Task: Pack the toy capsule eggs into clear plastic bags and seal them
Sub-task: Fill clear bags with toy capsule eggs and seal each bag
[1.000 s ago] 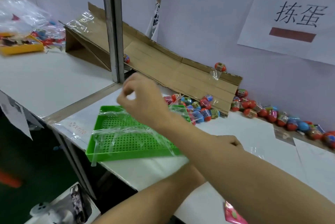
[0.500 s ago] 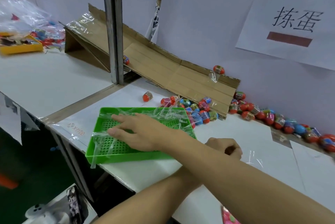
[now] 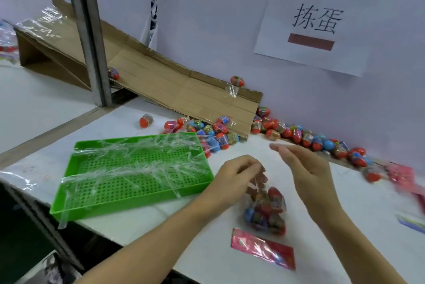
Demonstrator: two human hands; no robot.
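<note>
While left hand (image 3: 232, 178) pinches bag (image 3: 266, 210), sign (image 3: 317, 23) reads 拣蛋.

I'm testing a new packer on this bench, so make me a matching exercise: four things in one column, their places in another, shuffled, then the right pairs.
Things
1. green tray
2. bag of eggs
3. pink card
4. paper sign

Places
A. taped to the wall
B. flat on the table's near edge
C. pinched at the top by the left hand
D. left of both hands, strips of clear tape across it

Pairs: 1-D, 2-C, 3-B, 4-A
</note>
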